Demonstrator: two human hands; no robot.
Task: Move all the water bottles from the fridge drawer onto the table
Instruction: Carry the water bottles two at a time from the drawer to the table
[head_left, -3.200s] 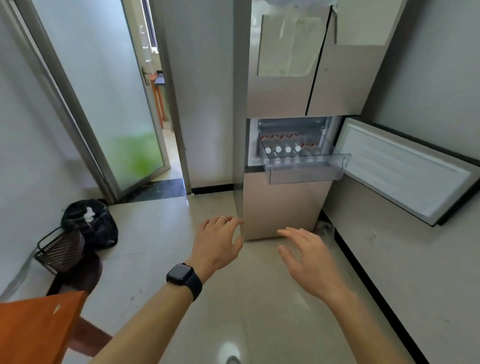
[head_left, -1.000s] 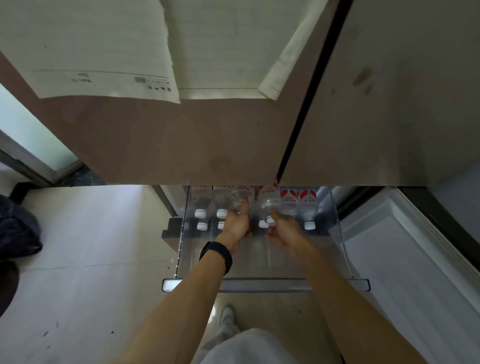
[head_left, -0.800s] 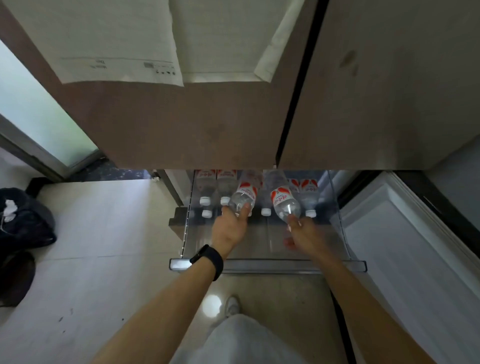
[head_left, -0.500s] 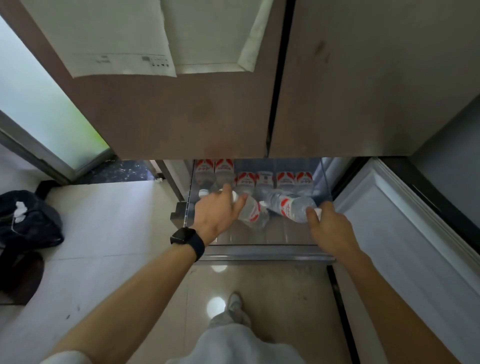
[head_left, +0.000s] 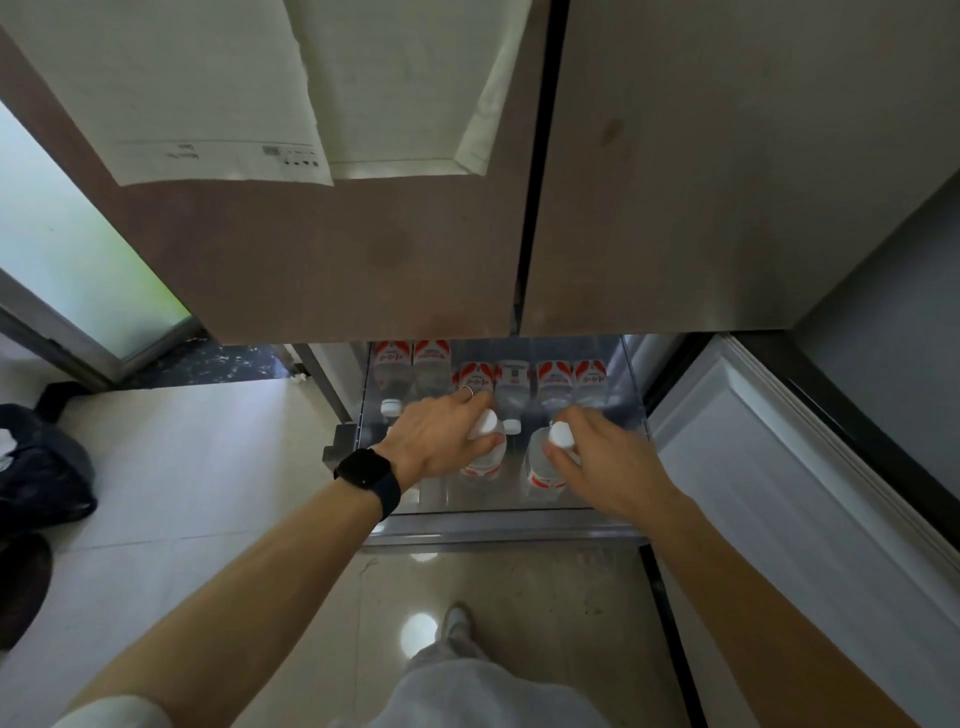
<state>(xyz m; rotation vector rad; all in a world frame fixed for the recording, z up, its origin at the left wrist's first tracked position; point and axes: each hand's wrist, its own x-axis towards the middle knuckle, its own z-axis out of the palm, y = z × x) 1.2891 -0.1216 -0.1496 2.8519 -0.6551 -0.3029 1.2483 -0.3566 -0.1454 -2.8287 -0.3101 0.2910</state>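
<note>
Steel-grey fridge (head_left: 701, 182): closed upper doors overhang the pulled-out drawer, with papers taped to the left door; lifting straight up near them could, I judge, knock a cap.
Floor (head_left: 197, 467): glossy pale tile with lamp glare; a dropped bottle would likely roll or bounce away.
Lower door (head_left: 810, 467): swung open on the right, close beside the right arm; a wide elbow could bump it.
Fridge drawer (head_left: 498, 525): clear plastic, its front rim between bottles and body; a bottle base could catch on it.
Remaining bottles (head_left: 550, 382): red-labelled, a row at the back of the drawer, two more at far left.
Left hand (head_left: 441, 441): grip clamped on the left bottle (head_left: 485, 457) below its cap.
Right hand (head_left: 608, 457): grip closed on the neck of the right bottle (head_left: 540, 467); a neck hold may let it swing.
Tabletop: not in view.
Room: frosted glass door and dark bag (head_left: 36, 467) at left.
</note>
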